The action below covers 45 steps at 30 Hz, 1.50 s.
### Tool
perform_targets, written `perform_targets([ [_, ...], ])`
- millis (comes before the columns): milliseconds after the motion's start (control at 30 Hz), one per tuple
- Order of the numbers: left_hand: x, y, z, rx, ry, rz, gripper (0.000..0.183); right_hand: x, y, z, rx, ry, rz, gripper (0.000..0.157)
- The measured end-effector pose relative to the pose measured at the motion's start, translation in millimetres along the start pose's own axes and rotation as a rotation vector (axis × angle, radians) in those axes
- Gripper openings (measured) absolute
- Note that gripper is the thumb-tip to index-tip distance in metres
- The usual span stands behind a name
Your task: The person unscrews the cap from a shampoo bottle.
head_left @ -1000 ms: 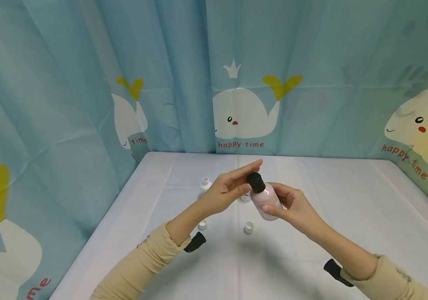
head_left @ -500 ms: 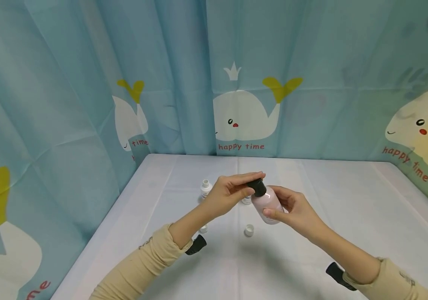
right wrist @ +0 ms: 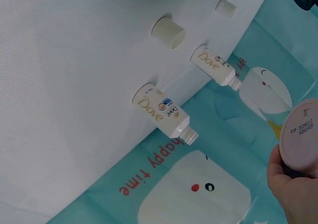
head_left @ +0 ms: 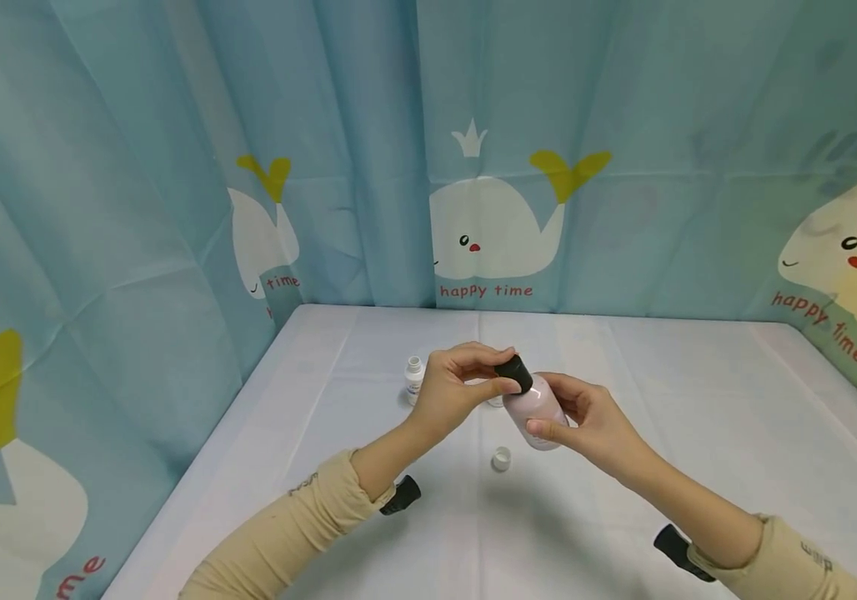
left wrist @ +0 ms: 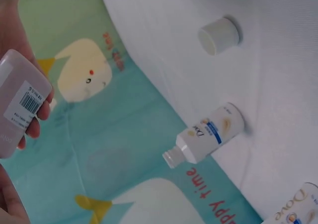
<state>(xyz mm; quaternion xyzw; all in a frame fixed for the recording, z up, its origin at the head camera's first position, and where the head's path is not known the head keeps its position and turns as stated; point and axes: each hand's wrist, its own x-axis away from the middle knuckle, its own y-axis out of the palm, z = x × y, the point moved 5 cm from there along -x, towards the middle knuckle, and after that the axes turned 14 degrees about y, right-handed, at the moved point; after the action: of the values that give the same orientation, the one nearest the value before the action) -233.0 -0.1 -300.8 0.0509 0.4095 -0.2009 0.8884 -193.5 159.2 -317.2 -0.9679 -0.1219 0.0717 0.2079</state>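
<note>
Above the table, my right hand (head_left: 597, 421) grips a pink bottle (head_left: 532, 412) around its body, thumb on the near side. The bottle tilts, its top toward the upper left. My left hand (head_left: 447, 387) pinches the black cap (head_left: 514, 373) at the bottle's top between thumb and fingers. A barcode label shows on the bottle in the left wrist view; its base with printed numbers faces the right wrist camera. Behind the hands stand two white Dove bottles, a left bottle (right wrist: 213, 67) and a right bottle (right wrist: 161, 110), both uncapped.
Two white caps lie on the white table (head_left: 699, 433): a near cap (head_left: 501, 459) and another cap (right wrist: 227, 8), which the left arm hides in the head view. A blue curtain (head_left: 368, 167) with whale prints hangs behind the table.
The left hand's fingers, stretched out over the black cap before, have bent and now pinch it by its sides. Both hands and the pink bottle sit slightly lower than a second ago.
</note>
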Motion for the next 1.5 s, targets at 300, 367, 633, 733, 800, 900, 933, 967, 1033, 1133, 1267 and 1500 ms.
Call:
perform_targets([
  [300, -0.3, 3.8, -0.5, 0.008, 0.038, 0.050, 0.076, 3.0, -0.1, -1.9, 0.003, 0.013, 0.016, 0.046],
  [367, -0.1, 4.5, -1.5, 0.003, 0.016, 0.055, 0.074, 2.4, -0.3, -1.1, 0.002, 0.034, 0.021, 0.046],
  [633, -1.3, 9.3, -2.7, -0.041, -0.023, 0.038, 0.041, 2.2, 2.0, 0.1, -0.019, 0.073, 0.029, 0.047],
  [733, -1.3, 11.3, -1.5, -0.054, -0.021, 0.011, 0.047, 3.7, 2.2, -0.5, -0.007, 0.071, 0.038, 0.047],
  [800, -1.4, 11.9, -0.6, -0.066, -0.016, -0.003, 0.057, 3.8, 2.1, -1.2, 0.003, 0.069, 0.044, 0.047],
  [900, -2.7, 11.6, 1.4, -0.077, -0.005, -0.020, 0.071, 2.8, 1.8, -2.1, 0.010, 0.064, 0.042, 0.047],
  [933, -3.3, 11.5, 2.1, -0.076, -0.002, -0.029, 0.076, 2.5, 1.6, -2.2, 0.010, 0.065, 0.040, 0.047],
  [967, -3.9, 11.3, 2.7, -0.073, -0.001, -0.041, 0.080, 2.4, 1.2, -2.1, 0.011, 0.066, 0.041, 0.047],
  [1033, -5.2, 11.3, 4.4, -0.056, 0.003, -0.075, 0.085, 2.6, -0.2, -1.8, 0.013, 0.067, 0.047, 0.047],
  [1133, -5.6, 10.0, 7.0, 0.006, 0.011, -0.133, 0.084, 3.6, -2.3, -1.9, 0.013, 0.062, 0.054, 0.047],
  [1267, -2.6, 7.5, 9.2, 0.057, 0.025, -0.239, 0.074, 5.7, -3.3, -1.8, -0.007, 0.057, 0.053, 0.045],
  [1500, 6.4, 6.5, 10.1, -0.015, 0.069, -0.426, 0.047, 8.3, 1.1, 0.4, -0.043, 0.048, 0.028, 0.045],
])
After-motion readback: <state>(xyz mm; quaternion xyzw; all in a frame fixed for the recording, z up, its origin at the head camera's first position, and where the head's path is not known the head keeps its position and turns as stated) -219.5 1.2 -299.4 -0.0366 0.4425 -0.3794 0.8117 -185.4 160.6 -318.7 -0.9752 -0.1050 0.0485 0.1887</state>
